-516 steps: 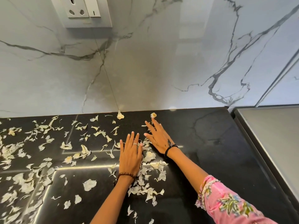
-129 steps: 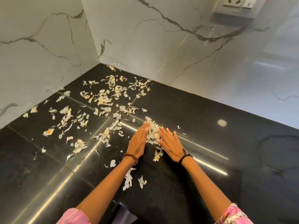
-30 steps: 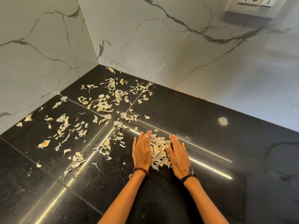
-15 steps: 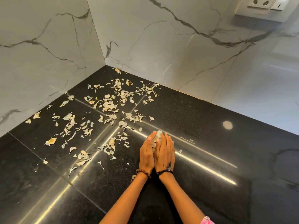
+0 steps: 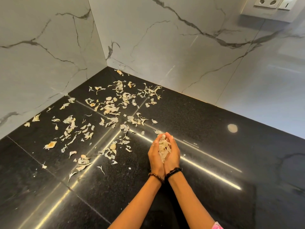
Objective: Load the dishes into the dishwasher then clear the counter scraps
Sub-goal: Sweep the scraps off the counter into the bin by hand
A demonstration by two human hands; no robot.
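My left hand [image 5: 154,154] and my right hand [image 5: 173,155] are cupped together, wrists touching, just above the black counter [image 5: 214,146]. Between the palms they hold a heap of pale garlic-skin scraps [image 5: 163,148]. The fingers of both hands curl round the heap and meet at the tips. Many more loose scraps [image 5: 112,108] lie scattered over the counter to the left, reaching into the corner. No dishes or dishwasher are in view.
White marble walls [image 5: 165,47] close the counter at the back and the left, meeting in a corner. A socket plate [image 5: 270,4] sits high on the right wall. The counter right of my hands is bare black stone.
My hands pushed the small pile together from both sides, then closed round it and lifted slightly. The palms have now turned upward into a cup with the scraps showing between them.
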